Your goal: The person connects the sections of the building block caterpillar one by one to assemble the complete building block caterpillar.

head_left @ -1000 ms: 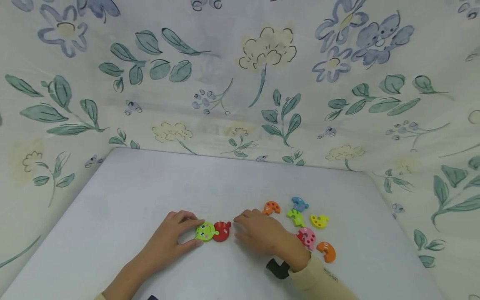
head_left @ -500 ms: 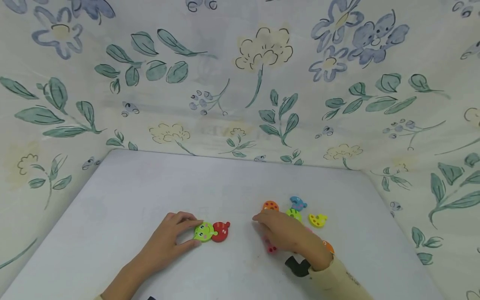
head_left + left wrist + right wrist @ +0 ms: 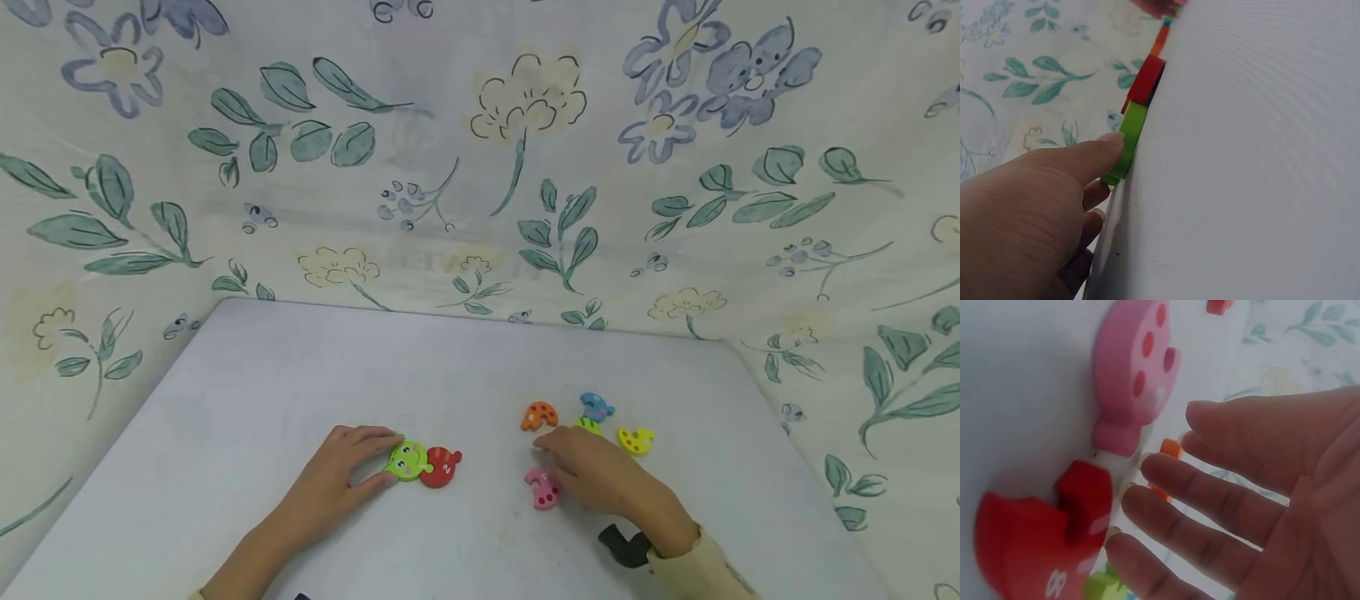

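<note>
On the white table, a green smiling-face puzzle piece (image 3: 407, 461) is joined to a red puzzle piece (image 3: 438, 467) marked 2. My left hand (image 3: 330, 475) pinches the green piece at its edges, thumb in front and fingers behind; the left wrist view shows the thumb on its side. Close by my right hand (image 3: 603, 475) lies a pink puzzle piece with red dots (image 3: 545, 492). The right hand's fingers are extended and hold nothing. In the right wrist view, a red puzzle piece marked 8 (image 3: 1029, 544) sits beside those fingers; the head view hides it behind the hand.
Beyond the right hand lie orange (image 3: 539, 415), blue (image 3: 596, 407) and yellow (image 3: 635, 441) puzzle pieces, plus a partly covered green one (image 3: 589, 426). A black curved object (image 3: 626, 547) is at the right wrist. Floral cloth (image 3: 450, 208) hangs behind the table.
My right hand has moved right, away from the joined pieces. The pink piece has shifted left, out of the cluster, and now lies uncovered. My left hand stays at the green piece.
</note>
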Action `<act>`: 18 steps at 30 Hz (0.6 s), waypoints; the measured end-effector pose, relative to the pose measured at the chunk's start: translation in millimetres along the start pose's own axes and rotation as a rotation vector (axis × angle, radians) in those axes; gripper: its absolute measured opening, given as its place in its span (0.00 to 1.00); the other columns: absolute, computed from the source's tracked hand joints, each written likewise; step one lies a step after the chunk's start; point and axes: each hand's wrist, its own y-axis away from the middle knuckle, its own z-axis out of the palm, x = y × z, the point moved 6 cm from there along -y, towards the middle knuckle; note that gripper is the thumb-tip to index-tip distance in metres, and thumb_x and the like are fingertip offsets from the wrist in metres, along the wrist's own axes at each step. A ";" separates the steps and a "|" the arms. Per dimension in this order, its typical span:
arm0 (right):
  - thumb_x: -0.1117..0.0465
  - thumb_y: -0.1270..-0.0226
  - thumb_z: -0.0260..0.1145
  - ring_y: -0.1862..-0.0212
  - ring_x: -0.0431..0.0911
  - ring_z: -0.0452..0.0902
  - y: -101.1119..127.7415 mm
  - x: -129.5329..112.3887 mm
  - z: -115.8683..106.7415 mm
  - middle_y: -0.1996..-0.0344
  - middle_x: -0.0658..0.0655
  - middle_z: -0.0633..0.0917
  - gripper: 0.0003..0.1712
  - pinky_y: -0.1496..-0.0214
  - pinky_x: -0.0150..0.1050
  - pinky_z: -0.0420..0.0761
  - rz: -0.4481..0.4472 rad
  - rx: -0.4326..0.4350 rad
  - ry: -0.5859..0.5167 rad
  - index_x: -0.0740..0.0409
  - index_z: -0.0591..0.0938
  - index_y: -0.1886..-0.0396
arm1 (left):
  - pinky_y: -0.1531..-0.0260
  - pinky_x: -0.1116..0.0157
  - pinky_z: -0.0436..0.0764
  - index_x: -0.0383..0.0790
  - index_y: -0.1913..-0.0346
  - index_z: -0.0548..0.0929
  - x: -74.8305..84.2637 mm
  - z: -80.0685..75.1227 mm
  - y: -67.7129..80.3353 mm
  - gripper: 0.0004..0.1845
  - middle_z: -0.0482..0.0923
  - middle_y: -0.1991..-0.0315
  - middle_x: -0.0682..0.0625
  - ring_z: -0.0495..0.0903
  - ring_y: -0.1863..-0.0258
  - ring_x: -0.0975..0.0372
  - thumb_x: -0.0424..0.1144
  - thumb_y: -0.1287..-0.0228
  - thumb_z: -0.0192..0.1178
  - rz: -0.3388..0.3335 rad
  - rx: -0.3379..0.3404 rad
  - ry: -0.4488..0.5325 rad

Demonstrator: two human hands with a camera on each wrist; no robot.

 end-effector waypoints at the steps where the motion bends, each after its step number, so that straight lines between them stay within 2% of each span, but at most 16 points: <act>1: 0.61 0.26 0.69 0.37 0.52 0.78 1.7 1.3 0.0 0.41 0.54 0.84 0.21 0.34 0.53 0.77 -0.003 0.002 0.005 0.58 0.83 0.36 | 0.43 0.54 0.79 0.54 0.35 0.84 0.0 0.4 0.2 0.27 0.78 0.37 0.63 0.71 0.43 0.64 0.42 0.38 0.77 -0.004 0.000 0.001; 7: 0.57 0.31 0.75 0.37 0.51 0.77 10.3 10.8 -1.3 0.41 0.52 0.84 0.25 0.35 0.52 0.78 0.017 0.019 0.022 0.56 0.83 0.37 | 0.44 0.55 0.79 0.55 0.35 0.84 0.3 0.2 1.0 0.28 0.79 0.38 0.64 0.71 0.43 0.64 0.43 0.38 0.77 -0.013 0.012 0.003; 11: 0.53 0.38 0.80 0.36 0.51 0.76 12.9 13.9 0.8 0.40 0.52 0.83 0.30 0.36 0.52 0.79 0.044 0.031 0.028 0.53 0.84 0.37 | 0.43 0.55 0.80 0.54 0.35 0.83 1.0 -0.7 1.0 0.28 0.79 0.38 0.63 0.71 0.43 0.64 0.42 0.38 0.77 -0.022 0.009 0.014; 18: 0.39 0.45 0.82 0.37 0.48 0.73 12.9 11.2 15.5 0.37 0.52 0.79 0.40 0.37 0.49 0.80 0.042 0.046 0.057 0.49 0.83 0.34 | 0.41 0.53 0.80 0.52 0.35 0.83 1.5 -2.6 0.6 0.27 0.81 0.38 0.61 0.73 0.42 0.62 0.37 0.37 0.76 -0.036 0.007 0.010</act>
